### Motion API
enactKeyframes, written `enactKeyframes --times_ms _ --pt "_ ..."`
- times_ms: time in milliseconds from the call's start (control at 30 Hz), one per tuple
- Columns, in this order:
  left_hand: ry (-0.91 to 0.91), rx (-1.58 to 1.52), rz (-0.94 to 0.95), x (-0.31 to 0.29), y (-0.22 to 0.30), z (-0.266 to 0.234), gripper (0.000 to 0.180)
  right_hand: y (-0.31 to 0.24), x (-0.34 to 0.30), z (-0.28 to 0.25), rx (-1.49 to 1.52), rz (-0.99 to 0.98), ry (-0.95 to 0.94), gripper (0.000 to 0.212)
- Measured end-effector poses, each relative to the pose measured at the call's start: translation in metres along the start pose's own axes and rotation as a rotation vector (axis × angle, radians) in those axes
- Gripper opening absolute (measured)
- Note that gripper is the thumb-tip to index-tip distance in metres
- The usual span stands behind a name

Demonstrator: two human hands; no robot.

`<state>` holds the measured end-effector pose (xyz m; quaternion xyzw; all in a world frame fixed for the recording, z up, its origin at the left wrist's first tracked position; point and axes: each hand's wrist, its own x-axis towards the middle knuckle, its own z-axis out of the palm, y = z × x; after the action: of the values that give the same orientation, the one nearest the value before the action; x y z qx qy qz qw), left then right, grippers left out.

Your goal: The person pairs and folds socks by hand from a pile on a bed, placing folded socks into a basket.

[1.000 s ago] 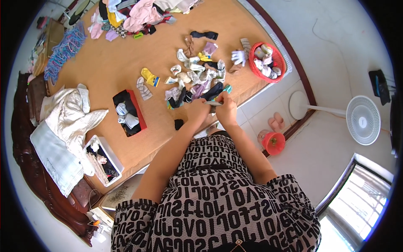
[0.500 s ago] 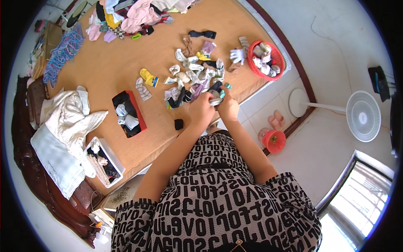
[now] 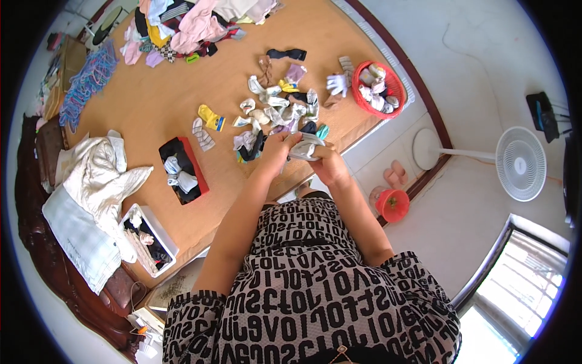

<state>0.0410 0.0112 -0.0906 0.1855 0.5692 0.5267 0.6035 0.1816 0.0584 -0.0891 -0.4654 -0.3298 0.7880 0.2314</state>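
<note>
The hands have drawn apart: left hand (image 3: 279,148) and right hand (image 3: 330,165) both pinch a pale sock (image 3: 306,147) between them, near side of the scattered sock pile (image 3: 280,114), right of the red-edged box (image 3: 195,170).

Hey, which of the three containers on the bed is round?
The red basket, ahead and to the right of your right hand. The red-and-black box and white bin, both to your left, are rectangular.

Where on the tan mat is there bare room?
A wide bare patch lies between the clothes pile, the blue tangle and the yellow sock; a smaller one between the red-sided box and the left forearm. It's crowded in the sock heap and by the white glove beside the red basket.
</note>
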Motion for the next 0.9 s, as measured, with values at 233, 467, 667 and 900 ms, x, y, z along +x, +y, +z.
enactKeyframes --times_ms 233,467,667,900 --pt "-0.044 -0.074 -0.059 -0.016 0.015 0.041 0.033 -0.021 -0.019 -0.005 0.895 0.123 -0.599 0.057" --pt "-0.136 -0.110 0.362 -0.018 0.064 0.024 0.040 -0.043 -0.023 0.017 0.748 0.008 -0.416 0.070" --pt "-0.007 0.081 0.336 -0.009 0.078 0.020 0.025 -0.053 -0.024 0.023 0.690 -0.032 -0.385 0.070" --pt "0.271 0.528 0.842 -0.023 0.107 0.037 0.025 -0.084 -0.032 0.024 0.850 -0.095 -0.563 0.078"
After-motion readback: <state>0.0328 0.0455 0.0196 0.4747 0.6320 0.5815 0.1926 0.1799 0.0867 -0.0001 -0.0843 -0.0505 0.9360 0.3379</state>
